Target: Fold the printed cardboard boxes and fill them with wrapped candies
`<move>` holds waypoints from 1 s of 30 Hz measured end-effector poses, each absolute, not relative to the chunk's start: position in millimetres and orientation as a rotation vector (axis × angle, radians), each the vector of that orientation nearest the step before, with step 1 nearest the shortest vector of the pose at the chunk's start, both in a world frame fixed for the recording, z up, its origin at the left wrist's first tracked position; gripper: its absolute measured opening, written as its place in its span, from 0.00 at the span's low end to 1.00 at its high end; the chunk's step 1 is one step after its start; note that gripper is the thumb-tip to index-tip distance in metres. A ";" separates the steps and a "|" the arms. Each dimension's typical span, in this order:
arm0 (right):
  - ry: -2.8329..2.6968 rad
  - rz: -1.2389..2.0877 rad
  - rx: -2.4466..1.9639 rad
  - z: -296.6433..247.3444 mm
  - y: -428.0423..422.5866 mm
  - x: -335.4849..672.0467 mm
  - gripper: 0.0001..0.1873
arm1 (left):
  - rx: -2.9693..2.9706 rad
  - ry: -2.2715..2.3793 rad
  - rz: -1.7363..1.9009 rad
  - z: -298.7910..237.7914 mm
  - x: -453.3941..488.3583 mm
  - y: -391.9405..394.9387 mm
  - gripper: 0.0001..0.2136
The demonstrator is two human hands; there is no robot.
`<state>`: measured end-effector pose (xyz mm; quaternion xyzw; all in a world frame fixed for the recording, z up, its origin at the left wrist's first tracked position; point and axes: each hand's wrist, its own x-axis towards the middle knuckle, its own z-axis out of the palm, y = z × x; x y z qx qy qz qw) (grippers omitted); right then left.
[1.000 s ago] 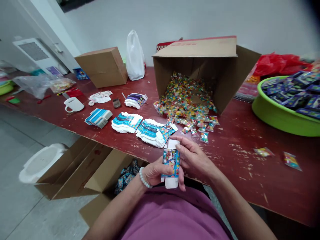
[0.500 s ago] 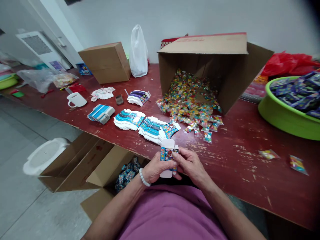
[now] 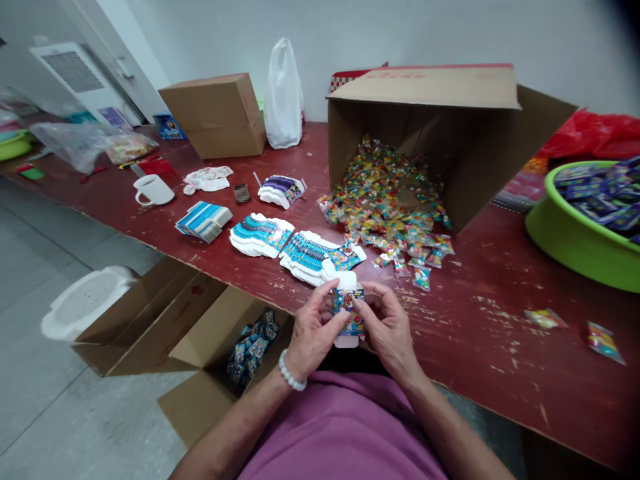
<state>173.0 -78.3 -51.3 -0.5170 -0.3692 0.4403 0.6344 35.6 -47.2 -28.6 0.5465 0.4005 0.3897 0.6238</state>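
Observation:
Between both hands, at the table's front edge, is a small blue printed candy box (image 3: 349,308) with white flaps sticking out at top and bottom. My left hand (image 3: 316,327) grips its left side, thumb across the front. On the right side, my right hand (image 3: 387,327) holds it with the thumb on the printed face. Just beyond lie fanned rows of flat blue cartons (image 3: 307,257), and a second fan (image 3: 261,235) is to their left. Small clear candy packets (image 3: 395,230) spill from a large cardboard box (image 3: 425,90) lying on its side.
A green basin (image 3: 575,230) of dark packs stands at right. Leftward are a stack of blue cartons (image 3: 204,221), a white mug (image 3: 153,191), a closed carton (image 3: 215,117) and a white bag (image 3: 283,100). Below the edge, an open box (image 3: 210,327) holds filled blue boxes.
My left hand has shifted from below the candy box to its left side, and the box now faces me more squarely between both hands. The view has shifted slightly.

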 end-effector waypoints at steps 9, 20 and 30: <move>-0.921 1.158 -1.212 -48.1 -71.4 195.2 0.13 | 1.368 0.949 0.769 -24.2 28.1 -33.3 0.10; -1.118 1.005 -1.240 -48.2 -70.5 200.4 0.08 | 0.851 0.833 0.784 -29.5 34.4 -35.0 0.22; -1.268 1.105 -1.276 -31.7 -74.9 198.2 0.11 | 0.781 0.821 0.460 -28.0 41.3 -33.7 0.32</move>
